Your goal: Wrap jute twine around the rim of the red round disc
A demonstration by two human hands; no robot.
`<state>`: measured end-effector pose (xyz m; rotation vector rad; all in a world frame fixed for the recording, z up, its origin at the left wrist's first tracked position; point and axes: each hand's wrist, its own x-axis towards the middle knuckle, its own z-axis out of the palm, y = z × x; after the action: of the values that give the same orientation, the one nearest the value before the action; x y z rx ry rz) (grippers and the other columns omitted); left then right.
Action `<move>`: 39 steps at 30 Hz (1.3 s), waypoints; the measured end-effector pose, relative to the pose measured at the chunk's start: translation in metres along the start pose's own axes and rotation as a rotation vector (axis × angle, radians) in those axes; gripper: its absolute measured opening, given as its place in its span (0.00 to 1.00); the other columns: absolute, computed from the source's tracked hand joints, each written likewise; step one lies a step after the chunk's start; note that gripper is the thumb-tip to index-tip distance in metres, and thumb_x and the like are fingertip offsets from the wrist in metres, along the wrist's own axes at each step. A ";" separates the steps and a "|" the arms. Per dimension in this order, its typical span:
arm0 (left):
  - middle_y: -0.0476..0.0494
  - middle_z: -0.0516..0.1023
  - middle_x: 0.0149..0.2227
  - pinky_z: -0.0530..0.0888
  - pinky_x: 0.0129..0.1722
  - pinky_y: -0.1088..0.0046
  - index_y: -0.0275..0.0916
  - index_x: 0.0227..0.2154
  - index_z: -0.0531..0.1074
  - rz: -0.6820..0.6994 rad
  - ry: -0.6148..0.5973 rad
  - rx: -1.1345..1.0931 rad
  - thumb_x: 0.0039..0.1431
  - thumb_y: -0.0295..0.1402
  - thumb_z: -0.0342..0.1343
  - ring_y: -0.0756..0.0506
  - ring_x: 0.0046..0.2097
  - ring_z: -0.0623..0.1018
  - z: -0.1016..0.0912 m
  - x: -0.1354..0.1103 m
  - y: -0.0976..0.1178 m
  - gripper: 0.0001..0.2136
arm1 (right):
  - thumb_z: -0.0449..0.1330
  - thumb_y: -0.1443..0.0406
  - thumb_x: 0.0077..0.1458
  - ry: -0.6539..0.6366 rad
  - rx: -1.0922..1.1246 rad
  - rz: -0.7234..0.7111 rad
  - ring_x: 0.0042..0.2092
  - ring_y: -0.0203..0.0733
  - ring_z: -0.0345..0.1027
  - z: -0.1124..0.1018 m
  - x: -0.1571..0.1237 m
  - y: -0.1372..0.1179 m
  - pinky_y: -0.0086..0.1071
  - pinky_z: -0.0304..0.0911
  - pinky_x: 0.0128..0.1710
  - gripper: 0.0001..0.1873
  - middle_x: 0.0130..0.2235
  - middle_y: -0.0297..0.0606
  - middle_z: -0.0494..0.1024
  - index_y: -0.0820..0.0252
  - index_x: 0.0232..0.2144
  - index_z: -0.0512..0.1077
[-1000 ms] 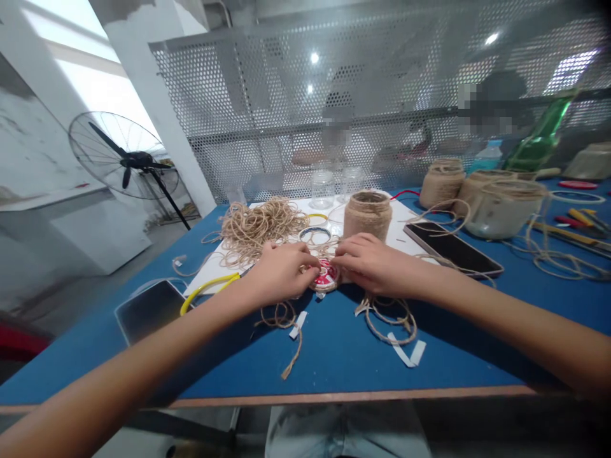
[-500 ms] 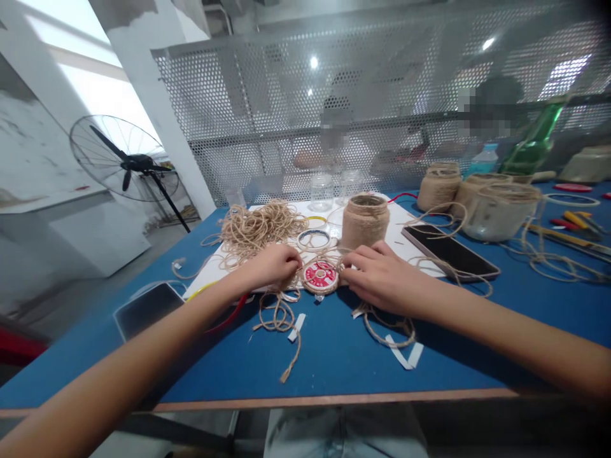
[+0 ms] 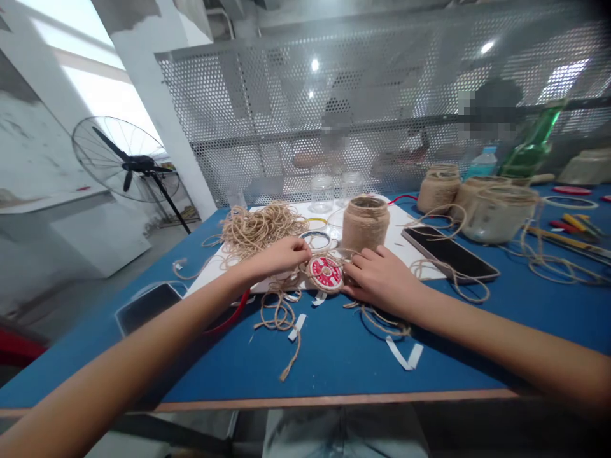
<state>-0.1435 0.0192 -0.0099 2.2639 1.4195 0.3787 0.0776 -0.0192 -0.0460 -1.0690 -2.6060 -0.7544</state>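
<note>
A round red and white disc (image 3: 325,271) stands tilted toward me at the near edge of the white sheet, with jute twine (image 3: 309,273) around its rim. My left hand (image 3: 286,254) is closed in a pinch on the twine at the disc's upper left. Against the disc's right edge, my right hand (image 3: 379,280) curls its fingers and steadies it; some fingertips are hidden. Just behind stands a twine-wrapped jar (image 3: 365,224). A tangled heap of twine (image 3: 260,226) lies beyond my left hand.
Loose twine (image 3: 279,312) and white paper strips (image 3: 398,353) lie in front. A phone (image 3: 451,253) is to the right, a dark tablet-like device (image 3: 147,308) to the left. Wrapped jars (image 3: 439,187), a green bottle (image 3: 532,149) and tools (image 3: 573,222) are farther right. A perforated metal screen (image 3: 267,114) rises behind.
The disc has shifted slightly right and turned a little. My left hand has risen and moved right along its rim. A white strip now shows below the disc.
</note>
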 end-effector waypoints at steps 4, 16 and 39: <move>0.49 0.65 0.23 0.58 0.18 0.78 0.36 0.29 0.66 -0.076 -0.066 -0.272 0.52 0.39 0.45 0.54 0.20 0.62 0.001 -0.003 0.011 0.11 | 0.54 0.54 0.51 0.011 -0.019 0.040 0.34 0.44 0.62 -0.003 -0.002 0.000 0.35 0.41 0.31 0.15 0.28 0.41 0.72 0.62 0.27 0.67; 0.49 0.69 0.25 0.63 0.25 0.77 0.37 0.37 0.64 0.087 0.206 -0.075 0.51 0.35 0.48 0.52 0.26 0.68 -0.009 -0.024 0.048 0.11 | 0.49 0.54 0.54 0.065 -0.139 0.172 0.34 0.47 0.61 -0.033 -0.017 0.005 0.39 0.44 0.33 0.20 0.28 0.47 0.72 0.65 0.26 0.69; 0.46 0.70 0.33 0.66 0.32 0.76 0.37 0.37 0.61 0.351 0.134 -0.007 0.58 0.34 0.43 0.51 0.34 0.70 -0.037 -0.030 0.038 0.07 | 0.49 0.66 0.55 -0.379 1.393 -0.171 0.46 0.38 0.65 -0.041 0.075 0.070 0.34 0.61 0.44 0.15 0.47 0.41 0.71 0.60 0.46 0.65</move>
<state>-0.1434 -0.0138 0.0414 2.5241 1.0721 0.6547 0.0744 0.0454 0.0439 -0.5069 -2.5259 1.2344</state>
